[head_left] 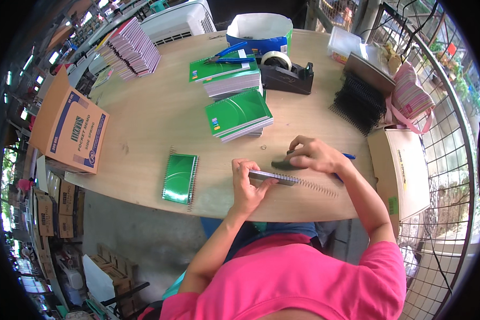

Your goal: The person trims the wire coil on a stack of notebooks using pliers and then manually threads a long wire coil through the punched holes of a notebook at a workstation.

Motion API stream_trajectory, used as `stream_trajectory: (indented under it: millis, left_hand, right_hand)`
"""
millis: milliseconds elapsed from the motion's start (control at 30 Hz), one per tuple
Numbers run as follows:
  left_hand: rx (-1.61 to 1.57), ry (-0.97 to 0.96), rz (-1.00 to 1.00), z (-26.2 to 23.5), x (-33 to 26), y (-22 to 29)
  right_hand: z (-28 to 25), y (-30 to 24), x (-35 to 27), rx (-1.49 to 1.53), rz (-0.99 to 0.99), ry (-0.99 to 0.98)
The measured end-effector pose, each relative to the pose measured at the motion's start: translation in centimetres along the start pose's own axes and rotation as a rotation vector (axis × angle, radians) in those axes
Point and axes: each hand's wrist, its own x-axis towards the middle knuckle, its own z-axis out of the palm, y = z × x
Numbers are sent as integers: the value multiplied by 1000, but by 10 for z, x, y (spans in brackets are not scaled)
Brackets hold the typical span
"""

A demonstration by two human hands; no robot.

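Note:
My left hand (246, 184) grips a small notebook (269, 176) tilted up on its edge, fingers behind and thumb in front. A long wire coil (317, 186) runs along the notebook's edge and sticks out well past its right end. Just above the coil, my right hand (316, 155) is closed on a dark, rounded thing (282, 165) whose kind I cannot make out. Blue handle ends (349, 156) show by the right wrist; whether they are held or lie on the table is hidden. A green spiral notebook (180, 178) lies to the left, its coil overhanging both ends.
Green notebook stacks (239, 113) stand mid-table, with blue-handled pliers (230, 55) on the far one. Behind are a tape dispenser (287, 77) and a blue-white box (258, 33). Black coils (359, 101) lie right, near a carton (397, 170). An open cardboard box (74, 128) stands left.

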Motion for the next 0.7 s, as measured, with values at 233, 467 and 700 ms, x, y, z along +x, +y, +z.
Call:
stream_trajectory:
  millis: [233, 467, 700]
  left_hand:
    - [-7, -28, -21, 1, 0, 3]
    - [-598, -26, -365, -25, -2, -17]
    - [-677, -105, -338, -25, 5, -34]
  right_hand:
    - [3, 5, 3, 303, -84, 9]
    - [0, -6, 7, 300, -125, 9]
    - [7, -6, 14, 470, -142, -56]
